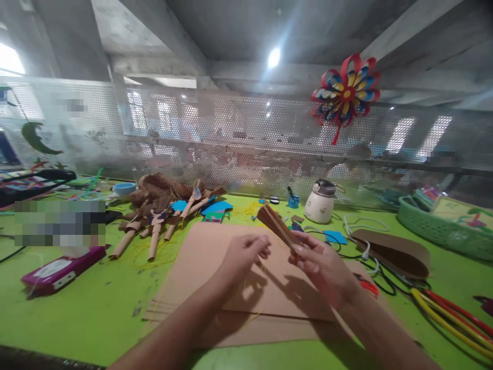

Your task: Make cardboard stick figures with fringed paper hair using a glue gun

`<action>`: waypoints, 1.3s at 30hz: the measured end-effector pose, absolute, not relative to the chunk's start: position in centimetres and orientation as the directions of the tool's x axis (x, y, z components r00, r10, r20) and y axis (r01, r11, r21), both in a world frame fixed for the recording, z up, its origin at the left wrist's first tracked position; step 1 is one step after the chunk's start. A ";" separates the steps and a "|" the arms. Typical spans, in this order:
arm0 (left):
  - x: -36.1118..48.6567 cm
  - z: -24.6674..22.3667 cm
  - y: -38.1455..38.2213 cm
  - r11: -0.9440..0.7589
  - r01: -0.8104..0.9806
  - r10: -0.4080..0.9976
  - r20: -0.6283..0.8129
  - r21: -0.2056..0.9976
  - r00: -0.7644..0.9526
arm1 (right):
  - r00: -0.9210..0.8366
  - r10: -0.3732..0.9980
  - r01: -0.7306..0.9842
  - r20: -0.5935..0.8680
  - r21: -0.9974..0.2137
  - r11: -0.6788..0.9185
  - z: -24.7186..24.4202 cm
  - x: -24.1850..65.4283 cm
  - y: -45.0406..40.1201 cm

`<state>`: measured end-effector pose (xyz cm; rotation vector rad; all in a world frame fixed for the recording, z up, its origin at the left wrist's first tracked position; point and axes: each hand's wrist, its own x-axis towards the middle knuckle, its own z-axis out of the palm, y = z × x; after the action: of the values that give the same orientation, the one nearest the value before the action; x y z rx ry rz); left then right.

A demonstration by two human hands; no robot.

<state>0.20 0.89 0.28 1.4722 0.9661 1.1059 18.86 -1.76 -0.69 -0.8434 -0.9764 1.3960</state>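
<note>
My right hand (318, 264) grips a narrow bundle of pleated brown paper (279, 226) near its lower end. The bundle slants up to the left, and its far end spreads a little. To the left of it, my left hand (246, 256) hovers with thumb and fingers pinched together; whatever may be between them is too small to make out. Both hands are above a stack of tan cardboard sheets (211, 241), which catches their shadows. A thin yellow thread lies across the front of the sheets.
Several brown paper figures with rolled tubes (154, 241) lie at the left behind a purple box of tissues (65, 272). A white kettle-like flask (320, 203) stands at the back. Rightward are cables, a curved brown strip (393, 252), a green basket (442, 234) and yellow tubing (442, 318).
</note>
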 end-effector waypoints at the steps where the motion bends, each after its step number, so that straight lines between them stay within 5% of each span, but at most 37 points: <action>1: 0.8 0.0 0.6 -0.142 0.029 0.937 0.125 0.989 0.328 | -0.055 0.998 -0.398 0.044 -0.917 0.018 -0.9 18.3 -2.0; 6: 1.5 -0.8 0.5 -0.152 -0.086 0.947 0.170 0.985 0.272 | -0.101 0.995 -0.413 -0.011 -0.909 -0.052 -1.7 15.4 -3.3; 12: 1.0 -0.5 0.2 0.052 -0.273 0.962 0.025 0.961 0.272 | -0.167 0.986 -0.426 -0.015 -0.900 -0.086 -1.9 13.8 -4.6; 24: 1.8 -1.0 -0.1 0.084 -0.256 0.947 0.003 0.963 0.322 | -0.160 0.987 -0.459 0.015 -0.886 -0.061 -2.0 13.3 -4.2; 32: 0.7 -1.9 1.9 0.078 -0.156 0.947 -0.024 0.985 0.320 | -0.077 0.996 -0.044 0.054 -0.998 0.050 -1.4 15.3 -3.4; 39: 1.0 -2.0 1.7 0.158 -0.023 0.876 -0.130 0.987 0.464 | 0.032 0.974 0.339 0.226 -0.919 0.202 0.9 23.5 0.5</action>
<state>1.03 1.74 -2.04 1.2482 0.8782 0.7782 23.47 0.46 0.94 -1.3117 -1.4926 0.8131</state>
